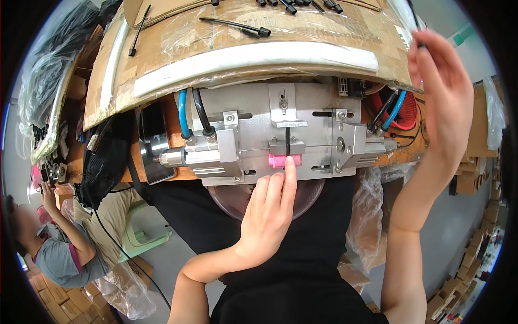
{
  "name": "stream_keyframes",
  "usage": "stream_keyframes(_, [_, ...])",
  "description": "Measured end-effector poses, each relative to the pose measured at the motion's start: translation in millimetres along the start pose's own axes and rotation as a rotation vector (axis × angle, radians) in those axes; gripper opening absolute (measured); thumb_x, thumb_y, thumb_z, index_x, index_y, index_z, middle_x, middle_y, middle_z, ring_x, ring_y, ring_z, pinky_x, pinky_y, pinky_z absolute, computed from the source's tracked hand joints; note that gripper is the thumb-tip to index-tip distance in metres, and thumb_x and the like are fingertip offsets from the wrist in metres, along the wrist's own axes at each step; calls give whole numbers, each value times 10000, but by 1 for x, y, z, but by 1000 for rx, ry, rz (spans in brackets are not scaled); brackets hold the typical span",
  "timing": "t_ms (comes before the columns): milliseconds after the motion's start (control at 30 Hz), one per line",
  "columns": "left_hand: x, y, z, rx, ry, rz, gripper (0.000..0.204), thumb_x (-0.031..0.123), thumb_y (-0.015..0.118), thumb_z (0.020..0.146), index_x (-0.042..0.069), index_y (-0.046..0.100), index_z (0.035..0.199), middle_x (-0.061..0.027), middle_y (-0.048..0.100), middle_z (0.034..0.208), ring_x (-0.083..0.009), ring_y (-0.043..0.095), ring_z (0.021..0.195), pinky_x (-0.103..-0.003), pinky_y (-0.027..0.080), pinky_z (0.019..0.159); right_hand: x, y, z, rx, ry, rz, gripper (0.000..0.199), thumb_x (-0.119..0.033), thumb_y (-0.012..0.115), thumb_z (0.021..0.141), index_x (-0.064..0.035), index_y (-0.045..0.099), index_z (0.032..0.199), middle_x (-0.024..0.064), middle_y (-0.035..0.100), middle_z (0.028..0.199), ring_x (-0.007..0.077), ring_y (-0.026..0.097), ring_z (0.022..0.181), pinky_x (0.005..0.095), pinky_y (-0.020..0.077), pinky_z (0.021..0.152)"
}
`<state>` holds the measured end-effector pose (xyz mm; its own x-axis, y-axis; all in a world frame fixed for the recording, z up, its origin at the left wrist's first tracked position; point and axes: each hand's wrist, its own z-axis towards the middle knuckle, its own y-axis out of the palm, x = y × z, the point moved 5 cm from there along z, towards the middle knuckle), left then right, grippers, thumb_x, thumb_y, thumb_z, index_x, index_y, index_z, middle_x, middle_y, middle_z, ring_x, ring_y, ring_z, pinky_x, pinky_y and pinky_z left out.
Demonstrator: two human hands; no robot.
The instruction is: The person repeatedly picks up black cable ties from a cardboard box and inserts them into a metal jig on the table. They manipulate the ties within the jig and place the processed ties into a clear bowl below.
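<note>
A metal fixture [259, 135] lies in front of me, with a cylinder block on either side. At its middle sits a small bright pink block [277, 161]. A thin black rod [288, 139] runs from the upper bracket down to this block. My left hand [268, 210] presses its outstretched index fingertip on the rod's lower end, at the pink block; its other fingers are bent together and its thumb is hidden. Raised at the upper right, my right hand [443, 81] is closed on a black stick [415, 19], with the fingers pinched round its lower end.
Above the fixture, a plastic-wrapped cardboard surface [183, 32] carries several capped black rods [234, 25]. Blue air hoses [184, 113] reach the cylinders. A phone [155, 143] lies left, a red basket [406, 110] right. A co-worker [65, 248] is at far left.
</note>
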<state>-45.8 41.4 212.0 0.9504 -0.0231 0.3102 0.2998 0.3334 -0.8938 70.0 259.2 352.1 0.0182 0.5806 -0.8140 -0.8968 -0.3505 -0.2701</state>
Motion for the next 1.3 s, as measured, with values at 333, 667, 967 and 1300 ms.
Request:
stream_keyframes(333, [-48, -92, 118, 454, 25, -16, 267, 115, 693, 830, 38, 628, 1077, -116, 582, 872, -282, 544, 841, -374, 443, 785, 11, 99, -177, -244, -135, -236, 639, 110, 743, 696, 96, 531, 1299, 117, 619, 774, 233, 591, 654, 324, 500, 596])
stream_keyframes(667, [-78, -114, 172, 139, -80, -104, 144, 134, 695, 832, 0, 658, 867, -194, 649, 803, -361, 635, 802, -397, 502, 756, 27, 123, -178, -363, -114, -312, 673, 41, 769, 699, 55, 527, 1328, 94, 599, 788, 220, 545, 656, 335, 483, 610])
stream_keyframes(967, [-18, -67, 18, 328, 54, -74, 471, -34, 693, 741, -55, 586, 1199, -122, 585, 941, -253, 587, 858, -367, 472, 750, 24, 64, 37, 99, -232, -846, 192, -143, 622, 908, -18, 638, 1053, 60, 631, 793, 127, 539, 686, 280, 445, 623])
stream_keyframes(1300, [0, -2, -3, -5, 11, -20, 701, -65, 609, 685, -118, 437, 1362, -108, 487, 958, -231, 508, 855, -315, 480, 821, 29, 16, 75, -117, 188, -389, 173, -65, 562, 892, 14, 629, 1029, 138, 636, 802, 228, 602, 721, 331, 472, 674])
